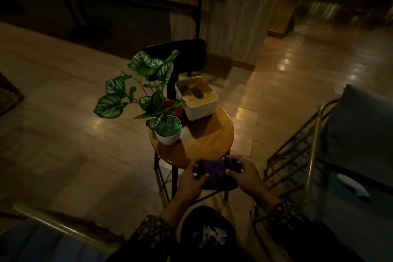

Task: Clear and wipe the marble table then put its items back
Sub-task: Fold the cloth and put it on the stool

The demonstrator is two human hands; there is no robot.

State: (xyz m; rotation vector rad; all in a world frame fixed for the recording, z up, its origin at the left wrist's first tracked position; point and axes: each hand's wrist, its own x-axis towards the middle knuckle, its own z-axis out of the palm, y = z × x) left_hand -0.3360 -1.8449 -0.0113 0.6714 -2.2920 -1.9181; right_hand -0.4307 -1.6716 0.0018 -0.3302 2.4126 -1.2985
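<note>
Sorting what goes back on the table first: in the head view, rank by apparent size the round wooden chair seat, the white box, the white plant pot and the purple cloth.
1. Round wooden chair seat, clearly largest.
2. White box and purple cloth: unsure, since both hands cover part of the cloth and it lies nearer the camera.
3. White plant pot, smallest, leaves not counted.

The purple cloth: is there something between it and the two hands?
No. Both hands already hold the purple cloth at the near edge of the round wooden seat: the left hand on its left end, the right hand on its right end.
</note>
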